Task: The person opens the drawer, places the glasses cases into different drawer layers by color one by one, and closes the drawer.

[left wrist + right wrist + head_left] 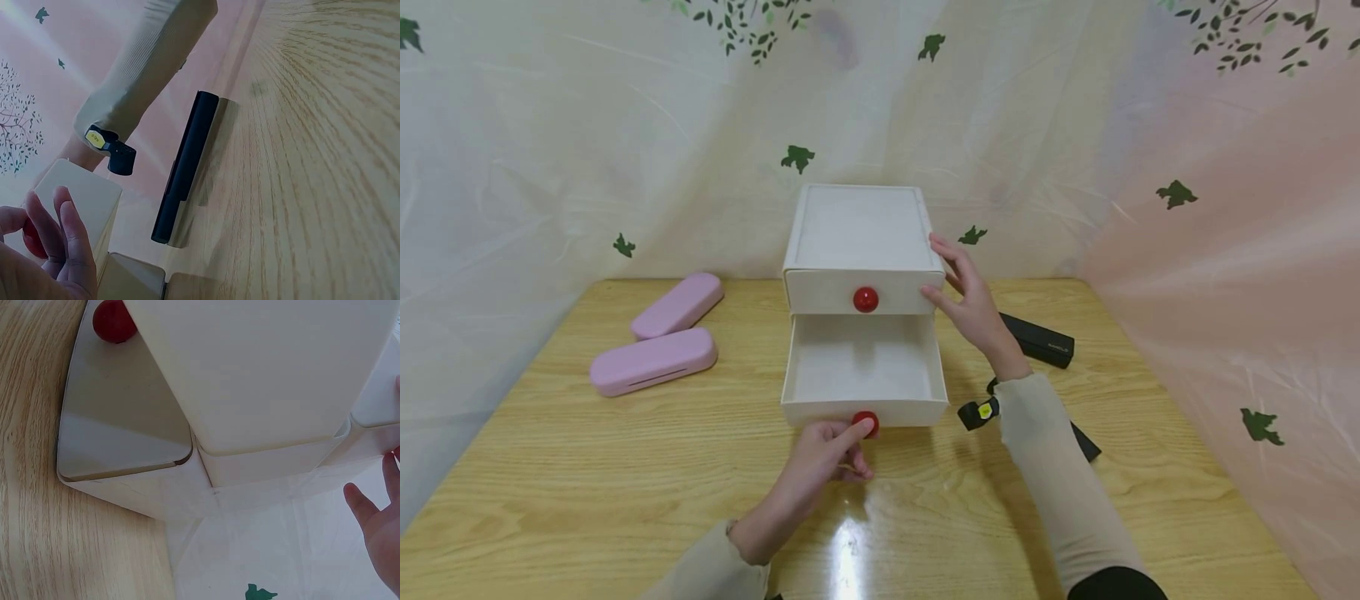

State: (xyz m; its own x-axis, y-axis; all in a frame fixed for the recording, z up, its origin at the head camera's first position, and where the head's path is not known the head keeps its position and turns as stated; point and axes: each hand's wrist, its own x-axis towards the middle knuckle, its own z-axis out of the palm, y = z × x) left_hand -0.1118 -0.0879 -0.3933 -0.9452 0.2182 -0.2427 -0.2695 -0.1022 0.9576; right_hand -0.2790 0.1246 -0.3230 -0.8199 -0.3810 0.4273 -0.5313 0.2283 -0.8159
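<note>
A white desktop drawer unit [865, 229] with red ball knobs stands on the wooden table. Its middle drawer [863, 367] is pulled out and holds nothing. My left hand [820, 457] pinches that drawer's red knob [866, 423], thumb on top; fingers partly cover the knob in the left wrist view. My right hand [973, 308] lies along the unit's right side, fingertips at the top edge and thumb at the front corner by the shut top drawer [823, 292]. Below, the bottom drawer [119, 406] is shut, seen in the right wrist view and hidden from the head view.
Two lilac oblong cases [677, 306] lie close together on the left. To the right is a black oblong box [1037, 340]; another black item [1086, 442] is partly under my right sleeve. A strapped camera [979, 412] sticks out from the right wrist. A patterned curtain [865, 108] hangs behind.
</note>
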